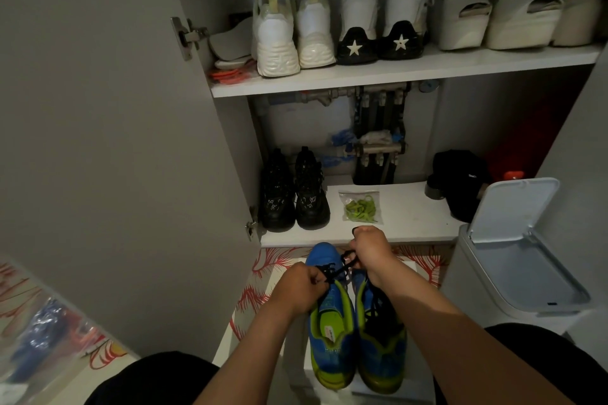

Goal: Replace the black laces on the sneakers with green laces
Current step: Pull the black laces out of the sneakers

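No legible words or numbers anywhere. Only clear sign: a white star (354, 48) on each black heel patch of the white sneaker pair (378, 3) mid upper shelf (394, 76), heels at its front edge. Too small or blurred to read: white logo (472, 176) on the black cap (460, 194) at the lower shelf's (414, 210) right end, white scribbles on the toes of the black shoes (294, 197) at its left end, and the orange tag (330, 333) on the blue sneaker's (329, 362) insole.
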A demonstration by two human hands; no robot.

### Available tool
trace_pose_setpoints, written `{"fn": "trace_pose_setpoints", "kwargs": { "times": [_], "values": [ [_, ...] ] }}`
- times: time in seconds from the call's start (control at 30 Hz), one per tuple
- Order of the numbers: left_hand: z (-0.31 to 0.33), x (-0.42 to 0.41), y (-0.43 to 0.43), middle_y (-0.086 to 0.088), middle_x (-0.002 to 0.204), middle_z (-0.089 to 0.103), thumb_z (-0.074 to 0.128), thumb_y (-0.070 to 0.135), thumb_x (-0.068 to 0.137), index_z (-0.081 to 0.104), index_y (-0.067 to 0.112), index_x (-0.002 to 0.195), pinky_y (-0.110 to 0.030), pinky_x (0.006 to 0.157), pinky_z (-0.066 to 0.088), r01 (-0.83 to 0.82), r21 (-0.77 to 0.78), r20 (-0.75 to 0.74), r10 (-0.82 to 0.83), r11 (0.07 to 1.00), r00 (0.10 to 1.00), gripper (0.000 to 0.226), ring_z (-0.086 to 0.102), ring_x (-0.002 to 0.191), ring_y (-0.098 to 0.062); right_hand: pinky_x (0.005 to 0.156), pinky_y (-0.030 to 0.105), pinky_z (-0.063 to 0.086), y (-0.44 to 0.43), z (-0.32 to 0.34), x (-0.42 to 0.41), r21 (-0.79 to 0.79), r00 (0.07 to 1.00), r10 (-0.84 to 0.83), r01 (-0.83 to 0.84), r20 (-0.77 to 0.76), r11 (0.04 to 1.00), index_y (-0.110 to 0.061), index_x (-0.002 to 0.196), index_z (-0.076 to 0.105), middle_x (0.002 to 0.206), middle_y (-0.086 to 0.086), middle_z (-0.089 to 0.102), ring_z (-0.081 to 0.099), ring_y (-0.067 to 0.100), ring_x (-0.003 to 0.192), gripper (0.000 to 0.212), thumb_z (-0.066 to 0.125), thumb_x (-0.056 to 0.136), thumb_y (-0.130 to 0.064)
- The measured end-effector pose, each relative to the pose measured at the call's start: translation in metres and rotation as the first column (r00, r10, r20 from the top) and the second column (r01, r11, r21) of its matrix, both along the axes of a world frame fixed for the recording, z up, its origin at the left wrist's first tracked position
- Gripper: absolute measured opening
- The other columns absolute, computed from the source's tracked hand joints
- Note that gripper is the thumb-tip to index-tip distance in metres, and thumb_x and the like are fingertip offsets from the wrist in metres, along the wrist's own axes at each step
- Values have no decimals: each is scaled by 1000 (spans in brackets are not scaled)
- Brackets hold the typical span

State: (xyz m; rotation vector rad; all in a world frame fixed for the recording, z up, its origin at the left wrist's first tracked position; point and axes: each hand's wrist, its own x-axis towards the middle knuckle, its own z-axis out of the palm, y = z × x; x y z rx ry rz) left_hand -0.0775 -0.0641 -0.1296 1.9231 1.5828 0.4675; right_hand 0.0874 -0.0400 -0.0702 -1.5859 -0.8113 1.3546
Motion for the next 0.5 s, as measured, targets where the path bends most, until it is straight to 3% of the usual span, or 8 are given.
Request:
{"fn": "trace_pose_setpoints", "kwargs": {
  "times": [0.13,0.23,0.37,0.5],
  "values": [
    [-1,-1,0,-4,76,69,69,22,85,70,11,74,-27,67,48,-12,-11,16,12,1000,1000,17,63,71,-15,45,23,32,-3,5,-2,-37,980,113,-109,163,993,-12,69,46,68,9,43,42,20,49,33,36,98,1],
    [-1,-2,-1,-3,80,71,72,24,84,73,11,78,-22,66,46,-23,-30,37,24,999,999,15,61,71,-9,52,26,31,-7,6,-5,7,918,201,-216,342,976,-7,82,53,75,10,46,43,19,58,22,38,97,-4],
    [2,-6,-2,-2,80,71,75,21,83,74,12,78,-14,63,43,-4,-63,80,9,998,997,10,59,69,-4,60,28,34,-22,9,-4,-6,678,325,-427,659,904,-11,104,56,99,6,60,52,19,84,23,37,101,-22],
    [5,-10,-5,-4,84,71,70,14,85,74,11,83,-21,72,48,7,-52,94,-2,999,996,5,60,74,-7,70,30,42,-30,9,-1,-99,378,329,-514,865,852,-12,108,59,115,10,65,58,25,95,26,42,98,-29]
  ]
}}
